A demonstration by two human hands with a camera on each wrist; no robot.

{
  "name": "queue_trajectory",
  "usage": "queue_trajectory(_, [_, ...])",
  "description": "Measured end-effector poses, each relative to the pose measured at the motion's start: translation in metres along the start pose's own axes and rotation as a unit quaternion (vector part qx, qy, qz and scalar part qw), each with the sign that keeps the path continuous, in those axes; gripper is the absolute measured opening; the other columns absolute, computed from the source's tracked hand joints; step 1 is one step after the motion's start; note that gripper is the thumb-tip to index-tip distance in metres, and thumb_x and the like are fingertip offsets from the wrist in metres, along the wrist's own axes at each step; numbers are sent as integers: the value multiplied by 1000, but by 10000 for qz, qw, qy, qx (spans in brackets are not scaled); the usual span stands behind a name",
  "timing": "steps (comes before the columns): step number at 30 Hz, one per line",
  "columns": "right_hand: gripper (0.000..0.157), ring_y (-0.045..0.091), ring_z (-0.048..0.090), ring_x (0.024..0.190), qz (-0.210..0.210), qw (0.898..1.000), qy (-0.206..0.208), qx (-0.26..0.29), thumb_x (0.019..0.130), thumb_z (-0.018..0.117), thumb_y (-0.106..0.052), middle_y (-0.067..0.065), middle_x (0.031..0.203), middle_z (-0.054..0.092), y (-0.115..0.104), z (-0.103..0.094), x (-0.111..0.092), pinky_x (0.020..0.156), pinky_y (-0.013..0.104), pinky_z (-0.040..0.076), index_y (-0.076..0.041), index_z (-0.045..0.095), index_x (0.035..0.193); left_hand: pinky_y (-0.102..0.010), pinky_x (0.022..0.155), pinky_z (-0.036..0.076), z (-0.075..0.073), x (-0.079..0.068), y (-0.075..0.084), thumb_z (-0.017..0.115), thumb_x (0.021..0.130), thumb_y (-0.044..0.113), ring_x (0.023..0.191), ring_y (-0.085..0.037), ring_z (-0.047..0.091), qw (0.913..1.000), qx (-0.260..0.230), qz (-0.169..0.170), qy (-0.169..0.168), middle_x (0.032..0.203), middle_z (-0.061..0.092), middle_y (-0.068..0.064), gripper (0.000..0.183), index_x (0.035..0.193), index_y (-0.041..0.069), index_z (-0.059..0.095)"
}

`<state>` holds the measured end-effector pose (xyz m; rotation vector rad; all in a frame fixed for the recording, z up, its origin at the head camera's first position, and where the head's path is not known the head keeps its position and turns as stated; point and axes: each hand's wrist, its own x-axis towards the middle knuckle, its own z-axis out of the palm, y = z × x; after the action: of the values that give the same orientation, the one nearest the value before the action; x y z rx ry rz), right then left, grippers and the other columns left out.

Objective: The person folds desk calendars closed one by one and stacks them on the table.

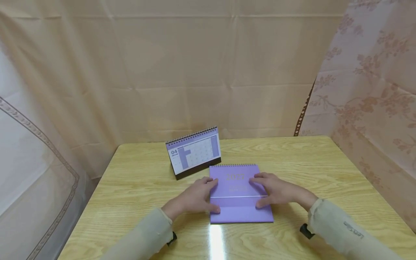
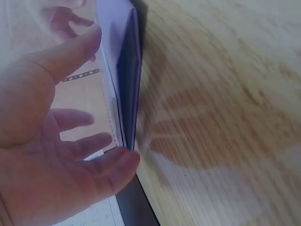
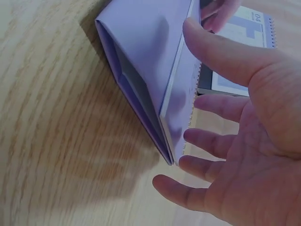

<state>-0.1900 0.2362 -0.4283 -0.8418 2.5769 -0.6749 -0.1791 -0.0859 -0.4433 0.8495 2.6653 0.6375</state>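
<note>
A purple desk calendar (image 1: pixel 238 187) with "2027"-like gold digits, the last hard to read, lies nearly flat on the table, spiral binding at the far edge. Its base is folded, leaving a narrow gap along the sides, seen in the right wrist view (image 3: pixel 141 56). My left hand (image 1: pixel 195 196) is at its left edge, fingers spread, thumb over the near part. At the right edge is my right hand (image 1: pixel 277 189), fingers loosely extended over the cover. Whether the fingertips touch it, I cannot tell. Behind stands a second calendar (image 1: pixel 196 153), tent-like, showing "04".
The wooden table (image 1: pixel 136 202) has a glossy, light-grained top. Beige cloth (image 1: pixel 182 72) hangs behind its far edge, and a floral curtain (image 1: pixel 373 90) hangs on the right. White fabric (image 1: pixel 29 155) drapes at the left. The standing calendar is close to the purple one's far-left corner.
</note>
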Motion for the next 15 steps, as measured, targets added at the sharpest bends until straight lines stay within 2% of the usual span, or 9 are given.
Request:
queue_trajectory(6, [94, 58, 19, 143, 109, 9998, -143, 113, 84, 83, -38, 38, 156, 22, 0, 5, 1, 112, 71, 20, 7, 37, 152, -62, 114, 28, 2, 0, 0, 81, 79, 57, 147, -40, 29, 9996, 219, -158, -25, 163, 27, -18, 110, 163, 15, 23])
queue_trajectory(12, [93, 58, 13, 145, 217, 9995, -210, 103, 83, 84, -36, 38, 159, 16, -1, 10, 0, 112, 71, 19, 4, 37, 153, -67, 112, 27, 4, 0, 5, 80, 79, 60, 148, -39, 28, 9974, 678, -216, -108, 163, 29, -17, 106, 160, 12, 30])
queue_trajectory(15, [92, 57, 13, 145, 300, 9993, -221, 27, 83, 85, -35, 36, 159, 16, 0, 12, 1, 109, 75, 19, 3, 39, 153, -65, 111, 30, 4, 0, 8, 79, 80, 61, 147, -38, 31, 9958, 861, -257, -159, 162, 32, -17, 102, 157, 10, 37])
